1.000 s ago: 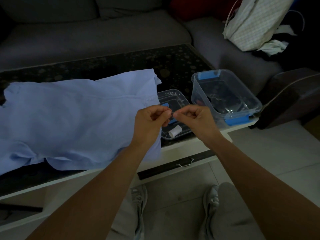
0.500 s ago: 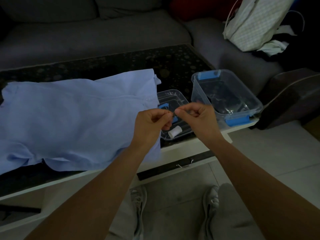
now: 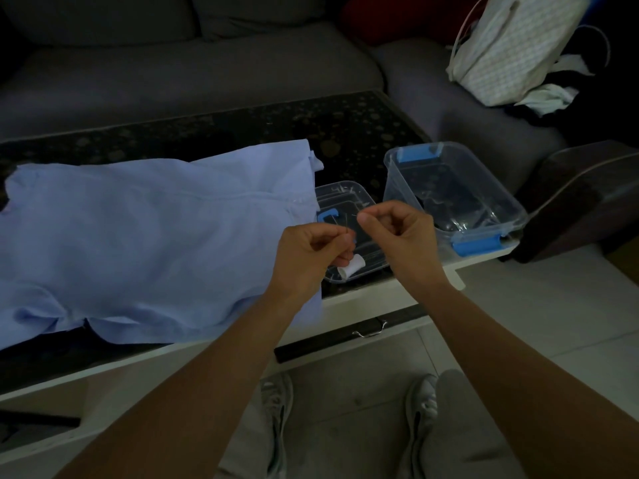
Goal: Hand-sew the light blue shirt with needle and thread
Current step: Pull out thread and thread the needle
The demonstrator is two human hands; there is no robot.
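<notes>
The light blue shirt (image 3: 145, 243) lies spread flat over the dark table, its hem hanging over the front edge. My left hand (image 3: 307, 254) hovers over the shirt's right edge and pinches a thin needle (image 3: 346, 225) that points upward. My right hand (image 3: 401, 233) is a short gap to its right, thumb and forefinger pinched on a fine thread end that is barely visible. A white thread spool (image 3: 352, 267) lies in the clear lid (image 3: 345, 197) below my hands.
A clear plastic box (image 3: 484, 188) with blue clips stands at the table's right end. The dark patterned table top (image 3: 242, 133) extends behind the shirt. A grey sofa (image 3: 173, 74) sits beyond, with a checked bag (image 3: 511, 46) at right. My shoes (image 3: 276, 402) are below.
My hands have drawn slightly apart; the fingertips touched before, and now a small gap separates them. The right hand has shifted right and a little up.
</notes>
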